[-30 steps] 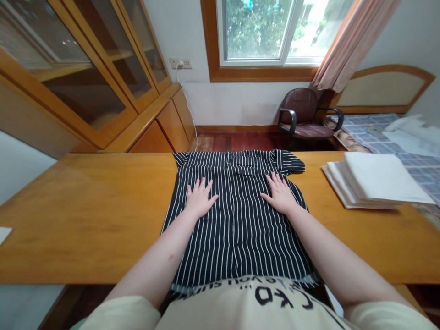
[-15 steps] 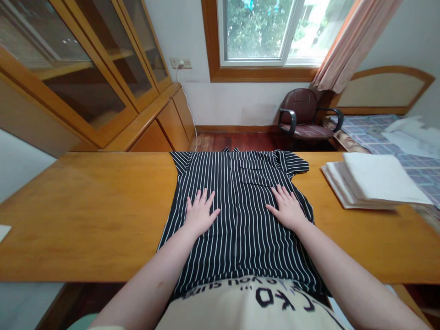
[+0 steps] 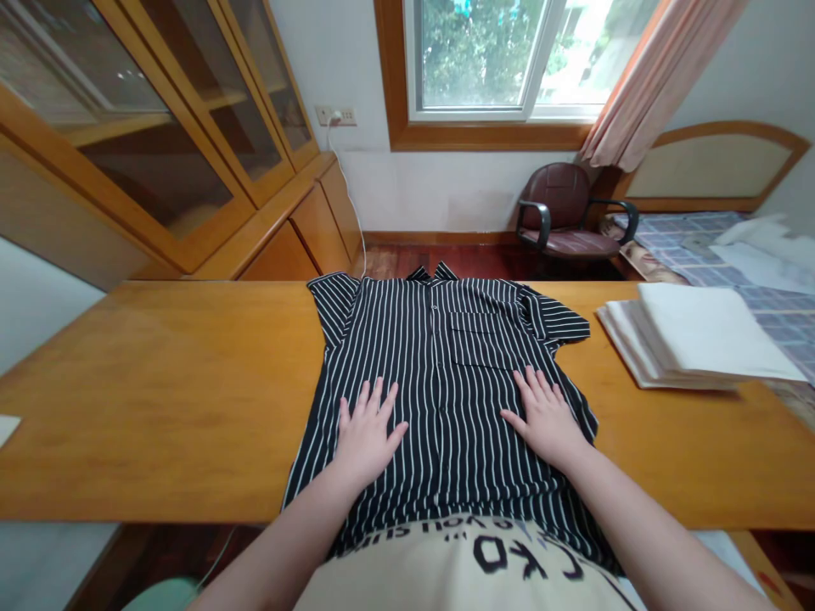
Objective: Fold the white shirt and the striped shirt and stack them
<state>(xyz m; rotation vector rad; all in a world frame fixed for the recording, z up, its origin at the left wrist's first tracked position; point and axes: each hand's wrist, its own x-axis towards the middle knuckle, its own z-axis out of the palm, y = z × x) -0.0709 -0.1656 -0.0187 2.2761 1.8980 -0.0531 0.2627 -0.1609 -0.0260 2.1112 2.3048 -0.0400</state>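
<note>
A black short-sleeved shirt (image 3: 413,348) with white stripes lies front side up on the wooden table (image 3: 159,399). Its collar and shoulders are at the far edge, and its lower end runs to the near edge, against my body. My left hand (image 3: 368,433) lies flat on the left half of the shirt with fingers spread. Flat on the right half, just below the chest pocket, rests my right hand (image 3: 544,416), its fingers also spread. Small wrinkles show in the cloth near the bottom and by the right sleeve.
A stack of white folded sheets (image 3: 706,339) sits on the table's right side. Beyond the far edge are a brown armchair (image 3: 560,204) and a bed (image 3: 694,246). A glass-fronted cabinet (image 3: 255,187) stands at the left, with a white cord (image 3: 350,195) by the wall.
Both hands have slid toward me with the shirt under them. The collar and shoulders now lie nearer, with more of the collar in view, and the lower end bunches against my body.
</note>
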